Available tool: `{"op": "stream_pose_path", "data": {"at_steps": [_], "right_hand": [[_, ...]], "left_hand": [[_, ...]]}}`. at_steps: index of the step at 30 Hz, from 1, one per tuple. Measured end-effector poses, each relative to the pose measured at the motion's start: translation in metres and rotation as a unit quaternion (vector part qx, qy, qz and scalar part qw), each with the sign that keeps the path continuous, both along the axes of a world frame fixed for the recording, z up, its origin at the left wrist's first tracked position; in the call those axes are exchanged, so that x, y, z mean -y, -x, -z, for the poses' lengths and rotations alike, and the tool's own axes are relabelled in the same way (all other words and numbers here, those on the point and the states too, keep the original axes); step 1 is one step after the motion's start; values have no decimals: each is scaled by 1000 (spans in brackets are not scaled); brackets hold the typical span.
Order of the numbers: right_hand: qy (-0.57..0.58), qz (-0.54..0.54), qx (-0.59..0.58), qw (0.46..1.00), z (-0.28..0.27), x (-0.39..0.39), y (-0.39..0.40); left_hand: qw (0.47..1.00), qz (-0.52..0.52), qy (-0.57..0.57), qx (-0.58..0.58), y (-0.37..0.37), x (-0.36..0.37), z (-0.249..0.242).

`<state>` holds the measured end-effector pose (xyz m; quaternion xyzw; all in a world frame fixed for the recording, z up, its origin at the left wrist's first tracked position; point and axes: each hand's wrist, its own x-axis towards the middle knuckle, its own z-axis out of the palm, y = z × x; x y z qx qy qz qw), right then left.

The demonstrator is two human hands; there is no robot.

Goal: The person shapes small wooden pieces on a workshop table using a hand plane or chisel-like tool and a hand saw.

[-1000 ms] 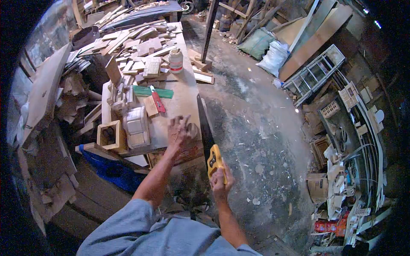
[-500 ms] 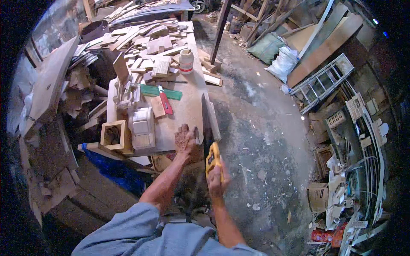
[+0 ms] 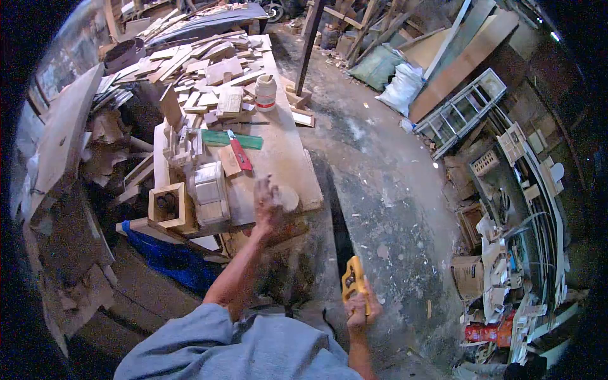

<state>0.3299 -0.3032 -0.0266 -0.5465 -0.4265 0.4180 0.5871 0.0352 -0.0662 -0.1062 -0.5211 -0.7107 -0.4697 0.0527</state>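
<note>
My right hand [image 3: 361, 307] is closed around the yellow handle of a handsaw [image 3: 352, 278]. The saw's dark blade points forward, beside the right edge of the workbench [image 3: 288, 152] and over the floor. My left hand [image 3: 268, 206], blurred by motion, is over the bench's front edge with its fingers apart and nothing in them. Close to its right side is a pale round patch [image 3: 289, 198] on the bench top. Left of that hand are a stack of shaped wood pieces [image 3: 211, 190] and a square wooden box [image 3: 170, 206]. A red-handled tool [image 3: 239, 154] rests ahead, partly on a small brown wood piece [image 3: 228, 161].
A green strip [image 3: 234, 139] and a white jar with a red label [image 3: 265, 93] stand farther along the bench, before a heap of wood offcuts [image 3: 221, 69]. Debris dots the concrete floor [image 3: 392, 209] on the right. A ladder [image 3: 462, 113] and sacks lie beyond.
The handsaw has moved right and back, away from the bench's edge, in my right hand. My left hand, earlier spread flat on the bench top, has shifted and its fingers are blurred.
</note>
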Motion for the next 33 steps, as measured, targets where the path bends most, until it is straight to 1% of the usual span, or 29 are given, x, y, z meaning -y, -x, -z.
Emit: {"op": "stream_pose_path", "data": {"at_steps": [2, 5, 6, 7, 8, 10, 11, 12, 14, 17, 18, 19, 20, 21, 22, 25, 26, 28, 29, 32, 33], "right_hand": [[26, -18, -84, 996, -12, -3, -4], [32, 20, -70, 997, -38, -9, 17], [27, 11, -81, 996, -39, -13, 21], [21, 1, -90, 996, -39, -18, 23], [15, -10, -98, 995, -40, -26, 21], [22, -25, -118, 992, -37, -42, 15], [25, -33, -131, 991, -36, -52, 14], [22, -45, -112, 992, -45, -63, 15], [9, -59, -115, 992, -39, -85, 7], [8, -79, -125, 989, -41, -112, -2], [1, -92, -123, 988, -41, -121, -5], [-7, -103, -122, 987, -40, -129, -8], [-9, -102, -147, 984, -36, -137, -11], [2, -102, -141, 985, -35, -142, -17], [11, -103, -136, 985, -35, -148, -24], [15, -130, -148, 980, -40, -168, -36], [13, -140, -155, 978, -42, -173, -40], [15, -138, -160, 977, -42, -184, -47], [16, -137, -163, 977, -42, -188, -50], [17, -146, -174, 974, -44, -199, -64], [15, -156, -167, 973, -44, -203, -69]], "left_hand": [[1000, 16, -25, -10, 6, 6, 7], [978, 51, 132, -153, 15, 7, 6], [969, 82, 192, -133, 6, 13, -35], [955, 112, 251, -109, 0, 14, -58], [961, 153, 216, -76, 10, 7, -43], [949, 216, 205, -104, 34, -12, -5], [941, 247, 201, -120, 41, -17, 3], [948, 225, 196, -112, 39, -14, -13], [959, 185, 188, -99, 33, -6, -44], [948, 154, 257, -111, 18, -1, -56], [959, 168, 202, -103, 20, -4, -52], [961, 210, 179, 17, 25, -5, -49], [946, 250, 151, 137, 30, -7, -45], [915, 286, 120, 256, 30, -6, -49], [898, 291, 134, 300, 29, -5, -54], [855, 346, 92, 376, 15, -5, -73], [826, 372, 75, 416, 9, -3, -80], [792, 365, 87, 481, -9, 1, -107], [774, 360, 92, 512, -14, 0, -113], [770, 402, 62, 492, -24, -5, -108], [731, 377, 68, 564, -28, -6, -106]]}}
